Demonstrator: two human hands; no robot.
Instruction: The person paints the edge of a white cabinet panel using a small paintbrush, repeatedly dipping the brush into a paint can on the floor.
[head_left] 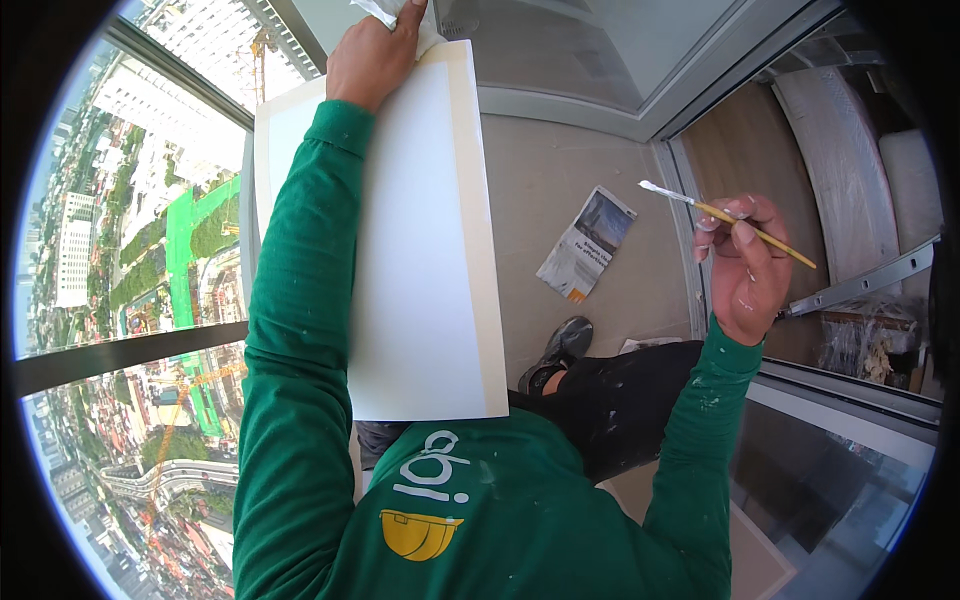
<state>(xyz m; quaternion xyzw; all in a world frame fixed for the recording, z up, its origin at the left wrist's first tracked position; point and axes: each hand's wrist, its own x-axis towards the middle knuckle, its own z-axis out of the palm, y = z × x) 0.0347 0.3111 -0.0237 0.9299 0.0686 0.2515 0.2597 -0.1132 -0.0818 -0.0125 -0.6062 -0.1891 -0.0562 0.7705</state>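
Note:
My right hand (752,270) is raised at the right, fingers spotted with white paint. It pinches a thin paintbrush (779,243) with a yellow wooden handle, its white-coated tip pointing left. Before me runs a long white surface (415,260), like a ledge or panel, with a strip of beige masking tape (478,240) along its right edge. At its far end, my left hand (372,62) is closed on a crumpled white cloth or tissue (430,38), which shows on both sides of the fingers. My left forearm stretches over the white surface.
A folded printed sheet (588,243) lies on the beige floor near my dark shoe (568,341). Tall windows (130,230) on the left overlook a city far below. At the right, beyond a sliding-door track (680,230), stand plastic-wrapped items (838,170) and a metal rail (865,283).

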